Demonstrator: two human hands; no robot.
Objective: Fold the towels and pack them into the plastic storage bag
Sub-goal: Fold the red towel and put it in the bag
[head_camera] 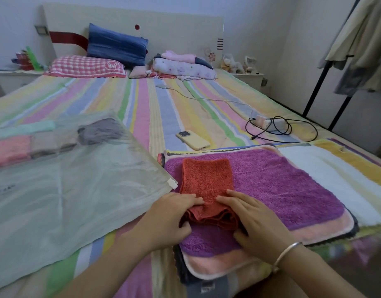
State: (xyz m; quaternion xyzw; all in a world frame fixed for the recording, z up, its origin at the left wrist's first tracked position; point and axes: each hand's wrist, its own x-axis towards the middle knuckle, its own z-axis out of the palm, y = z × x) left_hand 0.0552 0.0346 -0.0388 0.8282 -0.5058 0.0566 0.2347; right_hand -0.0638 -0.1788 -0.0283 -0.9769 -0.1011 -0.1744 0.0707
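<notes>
Orange-red, the small towel [206, 179] is lying folded on the purple towel [282, 190] on the striped bed [153, 104]. I am gripping its near end with my left hand [172, 214] and right hand [256, 220], fingers on top, thumbs beneath. Just left, the plastic storage bag [67, 190] is lying flat, holding folded towels [11, 149].

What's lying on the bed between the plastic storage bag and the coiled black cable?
A yellow phone lies there on the striped sheet, camera side up; the head view shows it.
</notes>
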